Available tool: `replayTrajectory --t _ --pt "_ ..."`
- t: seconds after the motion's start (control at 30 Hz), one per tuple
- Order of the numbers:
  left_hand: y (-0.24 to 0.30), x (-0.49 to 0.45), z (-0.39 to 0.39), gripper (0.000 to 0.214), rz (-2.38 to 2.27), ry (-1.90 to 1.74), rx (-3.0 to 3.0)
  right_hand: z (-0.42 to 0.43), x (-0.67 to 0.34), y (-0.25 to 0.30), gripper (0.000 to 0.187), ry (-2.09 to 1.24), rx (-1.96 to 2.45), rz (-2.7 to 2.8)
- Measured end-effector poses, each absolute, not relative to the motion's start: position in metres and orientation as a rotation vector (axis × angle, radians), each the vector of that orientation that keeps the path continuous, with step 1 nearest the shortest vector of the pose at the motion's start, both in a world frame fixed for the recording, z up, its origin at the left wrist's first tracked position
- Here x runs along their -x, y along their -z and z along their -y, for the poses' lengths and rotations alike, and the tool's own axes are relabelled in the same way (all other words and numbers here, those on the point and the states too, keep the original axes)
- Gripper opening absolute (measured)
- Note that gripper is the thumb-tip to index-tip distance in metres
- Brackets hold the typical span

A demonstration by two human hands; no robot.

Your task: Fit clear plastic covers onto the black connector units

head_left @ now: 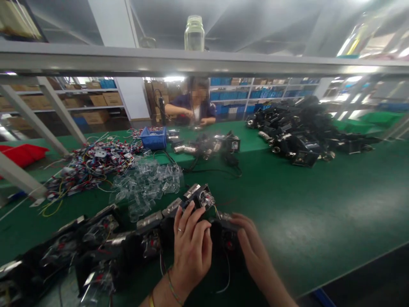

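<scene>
A row of black housings (151,243), each with a silvery metal cylinder and small wired parts, runs along the front of the green table. My left hand (191,247) rests over this row, fingers stretched forward and slightly bent, touching a housing near the row's right end. At that end, my right hand (252,245) grips a black housing with a metal cylinder (229,241) from its right side, fingers over the top. Red parts show in its front, and a thin white wire hangs below it. My left palm hides part of the row.
Clear plastic covers (147,181) lie behind the row, beside a heap of wired parts (99,160) and a blue bin (154,138). More black housings (294,132) are piled at the back right. A co-worker (191,106) sits opposite, under an overhead shelf (223,64).
</scene>
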State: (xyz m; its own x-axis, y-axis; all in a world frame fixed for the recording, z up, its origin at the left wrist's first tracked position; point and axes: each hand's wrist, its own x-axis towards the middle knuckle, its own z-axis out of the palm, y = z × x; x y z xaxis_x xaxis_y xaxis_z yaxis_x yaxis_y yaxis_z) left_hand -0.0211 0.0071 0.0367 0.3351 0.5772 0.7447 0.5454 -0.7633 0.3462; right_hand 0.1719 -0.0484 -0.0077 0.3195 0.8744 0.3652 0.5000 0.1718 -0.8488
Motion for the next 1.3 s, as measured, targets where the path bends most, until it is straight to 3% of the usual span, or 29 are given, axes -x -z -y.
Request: replayTrajectory --t 0.1,0.23,0.43,0.83,1.3 --pt "-0.034 0.022 0.002 0.019 -1.045 -1.376 -2.507 0.056 -0.177 0.005 0.026 -0.250 1.492 1.339" --pt "-0.027 0.014 0.006 0.017 -0.974 -1.297 -2.517 0.074 -0.180 -0.007 0.014 0.241 1.463 1.530" --pt "-0.020 0.002 0.009 0.021 -0.924 -1.268 -2.444 0.083 -0.168 -0.014 0.017 0.507 1.500 1.718" --pt "-0.015 0.000 0.006 0.028 -0.883 -1.362 -2.325 0.092 -0.183 -0.011 0.025 0.663 1.570 1.891" --pt "-0.017 -0.002 0.005 0.024 -0.873 -1.414 -2.280 0.082 -0.169 -0.028 0.023 0.453 1.570 1.778"
